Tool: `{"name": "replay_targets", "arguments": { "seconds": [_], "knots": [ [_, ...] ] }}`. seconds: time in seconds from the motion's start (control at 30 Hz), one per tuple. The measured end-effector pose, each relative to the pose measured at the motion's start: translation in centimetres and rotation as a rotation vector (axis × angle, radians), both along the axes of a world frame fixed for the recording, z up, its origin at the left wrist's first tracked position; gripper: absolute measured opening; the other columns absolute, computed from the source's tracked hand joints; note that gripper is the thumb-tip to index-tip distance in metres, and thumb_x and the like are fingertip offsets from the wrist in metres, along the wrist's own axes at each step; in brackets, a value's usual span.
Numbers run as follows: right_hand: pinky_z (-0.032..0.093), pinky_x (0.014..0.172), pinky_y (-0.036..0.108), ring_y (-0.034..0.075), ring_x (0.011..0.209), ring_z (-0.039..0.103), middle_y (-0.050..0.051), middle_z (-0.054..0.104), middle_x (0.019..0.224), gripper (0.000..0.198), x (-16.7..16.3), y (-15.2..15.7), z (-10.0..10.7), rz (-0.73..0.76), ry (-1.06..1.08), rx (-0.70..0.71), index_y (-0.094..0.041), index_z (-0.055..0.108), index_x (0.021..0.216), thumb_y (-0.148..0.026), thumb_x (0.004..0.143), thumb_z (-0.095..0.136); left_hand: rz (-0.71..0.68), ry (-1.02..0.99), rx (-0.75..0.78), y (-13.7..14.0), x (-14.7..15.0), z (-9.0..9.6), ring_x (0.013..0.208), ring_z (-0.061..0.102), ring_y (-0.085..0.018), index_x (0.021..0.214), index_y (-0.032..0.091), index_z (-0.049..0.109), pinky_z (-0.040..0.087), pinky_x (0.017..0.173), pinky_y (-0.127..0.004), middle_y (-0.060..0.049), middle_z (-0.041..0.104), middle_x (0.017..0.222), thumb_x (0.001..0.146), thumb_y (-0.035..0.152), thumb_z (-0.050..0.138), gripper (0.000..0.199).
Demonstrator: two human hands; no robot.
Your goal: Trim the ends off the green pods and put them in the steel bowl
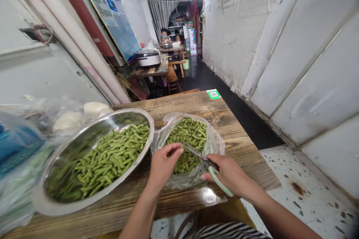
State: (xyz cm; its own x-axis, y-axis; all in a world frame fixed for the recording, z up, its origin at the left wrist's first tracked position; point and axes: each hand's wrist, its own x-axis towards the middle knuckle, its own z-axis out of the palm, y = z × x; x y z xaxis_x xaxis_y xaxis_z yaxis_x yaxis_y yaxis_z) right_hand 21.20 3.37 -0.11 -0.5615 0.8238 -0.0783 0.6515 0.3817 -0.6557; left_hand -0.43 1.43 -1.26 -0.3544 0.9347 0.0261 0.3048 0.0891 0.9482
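Note:
My left hand [165,164] is closed in a pinch above a clear plastic bag [215,140], on an edamame pod mostly hidden by the fingertips. My right hand [231,173] grips a pair of scissors [220,183] with pale green handles. Their blades point left, with the tips close to my left fingertips. Green edamame pods [193,127] and bits of stem fill the open bag beneath both hands. To the left, a large steel bowl [67,209] holds a heap of pods [112,157].
Everything stands on a wooden table [238,149]. Plastic bags [19,164] with pale, rounded contents crowd its left end. A green QR-code card [214,94] lies at the far corner. Farther back, a cooker [147,58] sits on another table. A white wall [235,18] runs along the right.

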Motion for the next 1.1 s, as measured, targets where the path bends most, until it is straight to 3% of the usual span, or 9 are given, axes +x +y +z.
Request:
{"name": "replay_targets", "arguments": {
  "seconds": [0.37, 0.67, 0.9, 1.1],
  "knots": [
    [0.030, 0.054, 0.020, 0.013, 0.059, 0.048, 0.000, 0.057, 0.066, 0.034, -0.7, -0.4, 0.0, 0.035, 0.045, 0.022, -0.019, 0.059, 0.081, -0.052, 0.076, 0.060, 0.114, 0.094, 0.018, -0.9, 0.7, 0.8, 0.072, 0.063, -0.019, 0.075, 0.019, 0.072, 0.048, 0.073, -0.031, -0.003, 0.072, 0.077, 0.063, 0.034, 0.069, 0.019],
    [0.033, 0.053, 0.019, 0.013, 0.057, 0.050, 0.000, 0.058, 0.065, 0.031, -0.6, -1.0, -0.9, 0.063, 0.071, -0.044, -0.018, 0.057, 0.076, -0.048, 0.081, 0.055, 0.066, 0.089, -0.012, -0.9, 1.5, 0.5, 0.058, 0.059, -0.015, 0.070, 0.017, 0.069, 0.046, 0.057, -0.026, -0.001, 0.067, 0.062, 0.063, 0.032, 0.067, 0.016],
    [0.037, 0.060, 0.021, 0.017, 0.067, 0.060, 0.004, 0.066, 0.071, 0.022, -0.1, -0.6, -1.6, 0.032, 0.017, -0.062, -0.018, 0.060, 0.076, -0.040, 0.079, 0.060, 0.011, -0.244, -0.081, -0.5, 1.3, -0.2, 0.050, 0.058, -0.012, 0.069, 0.015, 0.061, 0.044, 0.052, -0.023, 0.002, 0.061, 0.057, 0.058, 0.031, 0.072, 0.022],
    [0.037, 0.059, 0.021, 0.016, 0.066, 0.058, 0.002, 0.064, 0.073, 0.034, 0.6, -0.3, -0.9, 0.052, 0.071, -0.117, -0.018, 0.060, 0.091, -0.051, 0.081, 0.055, 0.058, -0.625, -0.027, -0.7, 1.1, 0.6, 0.067, 0.065, -0.013, 0.076, 0.015, 0.054, 0.045, 0.059, -0.019, 0.003, 0.061, 0.065, 0.058, 0.031, 0.077, 0.033]
  ]
}}
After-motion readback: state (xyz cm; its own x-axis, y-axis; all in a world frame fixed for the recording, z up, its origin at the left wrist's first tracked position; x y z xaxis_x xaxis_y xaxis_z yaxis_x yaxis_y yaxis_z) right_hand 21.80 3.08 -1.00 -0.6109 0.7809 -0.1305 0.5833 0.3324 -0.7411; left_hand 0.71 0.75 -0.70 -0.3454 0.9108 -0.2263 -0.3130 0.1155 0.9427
